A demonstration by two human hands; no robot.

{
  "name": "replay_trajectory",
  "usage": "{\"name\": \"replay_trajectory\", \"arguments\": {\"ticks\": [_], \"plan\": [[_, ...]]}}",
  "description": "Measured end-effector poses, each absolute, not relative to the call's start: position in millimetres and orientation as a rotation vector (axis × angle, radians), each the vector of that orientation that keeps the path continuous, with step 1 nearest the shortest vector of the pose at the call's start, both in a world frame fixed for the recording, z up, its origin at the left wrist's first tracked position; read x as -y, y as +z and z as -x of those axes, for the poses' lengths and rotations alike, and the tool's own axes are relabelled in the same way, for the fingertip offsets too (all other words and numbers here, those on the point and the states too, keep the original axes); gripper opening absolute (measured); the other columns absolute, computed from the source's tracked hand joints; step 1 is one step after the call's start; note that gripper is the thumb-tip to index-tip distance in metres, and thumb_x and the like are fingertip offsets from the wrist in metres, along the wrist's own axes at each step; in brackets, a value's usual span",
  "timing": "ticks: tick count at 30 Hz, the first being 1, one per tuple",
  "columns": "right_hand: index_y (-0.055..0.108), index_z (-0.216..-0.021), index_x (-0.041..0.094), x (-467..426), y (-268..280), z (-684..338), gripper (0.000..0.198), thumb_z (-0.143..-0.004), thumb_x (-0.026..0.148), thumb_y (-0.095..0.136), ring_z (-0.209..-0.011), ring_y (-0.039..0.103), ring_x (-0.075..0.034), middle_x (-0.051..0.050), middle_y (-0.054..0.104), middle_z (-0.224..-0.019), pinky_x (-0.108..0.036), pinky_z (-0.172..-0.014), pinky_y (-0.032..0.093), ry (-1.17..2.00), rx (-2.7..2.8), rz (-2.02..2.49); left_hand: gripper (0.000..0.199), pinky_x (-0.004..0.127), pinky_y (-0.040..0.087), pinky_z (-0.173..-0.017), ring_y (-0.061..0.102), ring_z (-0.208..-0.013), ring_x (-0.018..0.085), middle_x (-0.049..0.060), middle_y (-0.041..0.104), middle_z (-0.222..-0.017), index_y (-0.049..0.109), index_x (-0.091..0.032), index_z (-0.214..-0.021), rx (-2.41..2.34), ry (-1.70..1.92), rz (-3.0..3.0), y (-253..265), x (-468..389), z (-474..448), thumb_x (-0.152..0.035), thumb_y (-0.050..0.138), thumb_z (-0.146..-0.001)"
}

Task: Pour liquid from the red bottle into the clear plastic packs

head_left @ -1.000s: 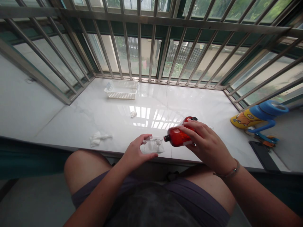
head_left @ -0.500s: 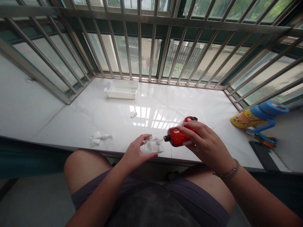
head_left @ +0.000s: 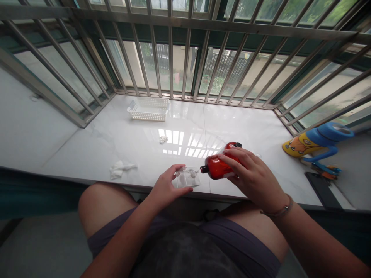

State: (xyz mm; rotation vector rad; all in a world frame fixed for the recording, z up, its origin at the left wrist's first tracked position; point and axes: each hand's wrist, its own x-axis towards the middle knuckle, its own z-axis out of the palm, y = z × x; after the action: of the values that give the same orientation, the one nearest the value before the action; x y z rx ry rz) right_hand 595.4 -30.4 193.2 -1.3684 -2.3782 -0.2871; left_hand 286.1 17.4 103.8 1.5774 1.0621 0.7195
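My left hand (head_left: 168, 183) is closed around the near-left side of a small clear plastic box (head_left: 188, 180), thumb and fingers on opposite edges. In my right hand (head_left: 251, 173) is a red bottle (head_left: 216, 167), tipped on its side with its black threaded neck pointing left at the box. Clear liquid shows between the bottle's mouth and the box. Behind it stands a second red bottle (head_left: 230, 145) with a black cap, partly hidden by the first bottle and my fingers.
A white perforated basket (head_left: 149, 112) sits by the window bars. Crumpled tissue (head_left: 118, 170) and a smaller wad (head_left: 163, 139) lie on the white counter (head_left: 95, 148). At right are a blue-and-yellow water bottle (head_left: 314, 141) and a black phone (head_left: 322, 189).
Both hands keep nearly the same positions, with the bottle still tilted toward the box. The clear liquid at the bottle's mouth looks thinner now.
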Motion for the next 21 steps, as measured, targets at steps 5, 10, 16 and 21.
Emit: {"name": "replay_trajectory", "arguments": {"ticks": [5, 10, 16, 21], "plan": [[0.046, -0.162, 0.031, 30.2, 194.1, -594.6, 0.073, -0.096, 0.007, 0.066, -0.132, 0.063, -0.038, -0.014, 0.065, -0.143, -0.059, -0.106, 0.059, -0.288, 2.372, 1.367, 0.075, 0.054, 0.055, -0.120, 0.072, -0.128, 0.031, 0.009, 0.072, -0.139, 0.065, -0.026, -0.138, -1.055, 0.722, -1.552, 100.2, -17.4, -285.4, -0.038, 0.098, -0.072], [0.047, -0.160, 0.029, 30.0, 194.9, -594.2, 0.071, -0.096, 0.005, 0.066, -0.132, 0.063, -0.038, -0.014, 0.065, -0.143, -0.058, -0.106, 0.059, -0.298, 2.381, 1.367, 0.075, 0.054, 0.055, -0.120, 0.071, -0.129, 0.031, 0.009, 0.072, -0.140, 0.065, -0.027, -0.139, -1.055, 0.725, -1.537, 96.7, -17.5, -285.1, -0.038, 0.098, -0.072], [0.051, -0.157, 0.025, 29.9, 194.0, -594.5, 0.067, -0.095, 0.006, 0.067, -0.130, 0.064, -0.038, -0.016, 0.066, -0.142, -0.058, -0.106, 0.059, -0.326, 2.389, 1.351, 0.075, 0.053, 0.055, -0.120, 0.071, -0.129, 0.029, 0.009, 0.071, -0.140, 0.065, -0.026, -0.138, -1.061, 0.709, -1.537, 93.4, -18.2, -285.0, -0.038, 0.098, -0.072], [0.048, -0.160, 0.029, 30.0, 194.3, -594.4, 0.071, -0.095, 0.005, 0.065, -0.130, 0.064, -0.038, -0.015, 0.066, -0.142, -0.058, -0.105, 0.060, -0.313, 2.383, 1.363, 0.075, 0.054, 0.055, -0.120, 0.071, -0.128, 0.030, 0.009, 0.071, -0.139, 0.065, -0.026, -0.137, -1.059, 0.707, -1.524, 93.9, -17.9, -284.8, -0.037, 0.099, -0.071]]}}
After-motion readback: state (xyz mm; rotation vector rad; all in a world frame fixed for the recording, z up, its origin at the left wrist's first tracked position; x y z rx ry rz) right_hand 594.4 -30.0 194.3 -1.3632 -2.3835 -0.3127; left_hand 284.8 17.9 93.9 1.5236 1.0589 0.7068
